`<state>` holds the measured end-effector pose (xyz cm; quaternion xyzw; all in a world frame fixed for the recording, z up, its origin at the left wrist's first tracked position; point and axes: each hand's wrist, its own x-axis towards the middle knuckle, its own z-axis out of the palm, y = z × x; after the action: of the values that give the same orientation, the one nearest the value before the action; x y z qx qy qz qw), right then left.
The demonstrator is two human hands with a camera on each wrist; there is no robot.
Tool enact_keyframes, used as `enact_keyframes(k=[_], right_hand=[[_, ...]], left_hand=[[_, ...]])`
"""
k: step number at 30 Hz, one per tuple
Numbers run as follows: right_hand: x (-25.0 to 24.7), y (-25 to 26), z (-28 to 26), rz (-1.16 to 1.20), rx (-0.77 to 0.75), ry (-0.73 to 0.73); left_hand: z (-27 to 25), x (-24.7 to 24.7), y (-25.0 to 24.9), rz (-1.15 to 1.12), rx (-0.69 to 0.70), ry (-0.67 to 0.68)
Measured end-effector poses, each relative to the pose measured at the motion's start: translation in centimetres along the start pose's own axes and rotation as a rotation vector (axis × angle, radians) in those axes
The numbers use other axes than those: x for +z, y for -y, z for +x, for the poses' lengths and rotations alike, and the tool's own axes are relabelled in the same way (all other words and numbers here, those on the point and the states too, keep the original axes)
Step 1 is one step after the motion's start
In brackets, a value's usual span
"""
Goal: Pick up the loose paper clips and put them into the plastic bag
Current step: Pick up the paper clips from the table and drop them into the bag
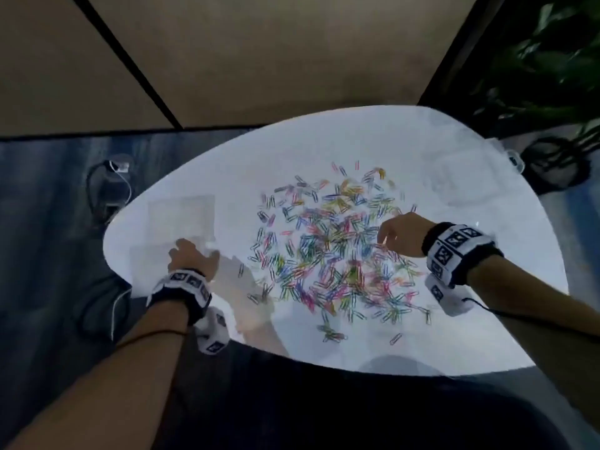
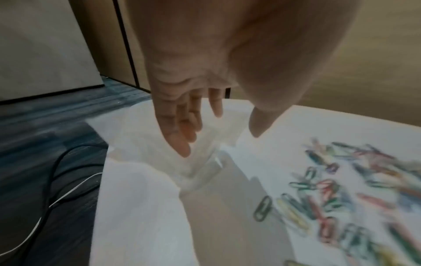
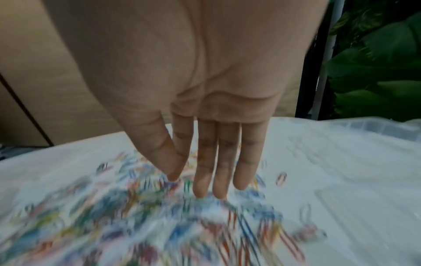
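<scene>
Left hand [image 2: 182, 115], fingers straight and together, reaches over plastic bag [image 2: 145, 136]; right hand [image 3: 218, 144], fingers extended together, touches paper clips [image 1: 331, 254]

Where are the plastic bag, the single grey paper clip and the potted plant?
plastic bag [image 2: 200, 162]: left wrist view, crumpled clear middle.
grey paper clip [image 2: 263, 208]: left wrist view, its middle loop.
potted plant [image 3: 376, 72]: right wrist view, a broad leaf.
</scene>
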<state>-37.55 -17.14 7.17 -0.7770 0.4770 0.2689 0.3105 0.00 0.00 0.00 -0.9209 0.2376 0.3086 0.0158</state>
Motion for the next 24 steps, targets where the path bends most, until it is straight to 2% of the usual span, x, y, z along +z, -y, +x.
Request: enact_keyframes(k=[5, 7, 9, 12, 14, 16, 20, 24], right_hand=[[6.7, -3.4, -0.8, -0.133, 0.029, -0.109], [8.6, -5.6, -2.2, -0.171, 0.095, -0.178], [10.7, -8.2, -3.3, -0.111, 0.184, -0.248], [14.7, -10.3, -5.5, 0.080, 0.311, -0.309], [17.6, -10.5, -6.9, 0.149, 0.356, -0.287], [19.5, -9.7, -7.4, 0.135, 0.337, -0.277], [20.0, -6.9, -5.8, 0.243, 0.255, -0.386], [20.5, -4.5, -4.5, 0.263, 0.122, -0.415]], left_hand=[[2.7, 3.6, 2.9, -0.150, 0.032, -0.080], [2.2, 4.7, 3.9, -0.137, 0.071, -0.164], [1.8, 5.0, 4.6, -0.129, 0.152, -0.251], [0.3, 5.3, 6.5, -0.093, 0.209, -0.177], [-2.0, 5.0, 7.3, -0.069, 0.253, -0.129], [-5.2, 3.8, 7.3, -0.100, 0.312, -0.139], [-10.7, 1.2, 4.5, -0.210, 0.359, -0.224], [-13.5, 1.4, 2.1, -0.276, 0.459, -0.260]])
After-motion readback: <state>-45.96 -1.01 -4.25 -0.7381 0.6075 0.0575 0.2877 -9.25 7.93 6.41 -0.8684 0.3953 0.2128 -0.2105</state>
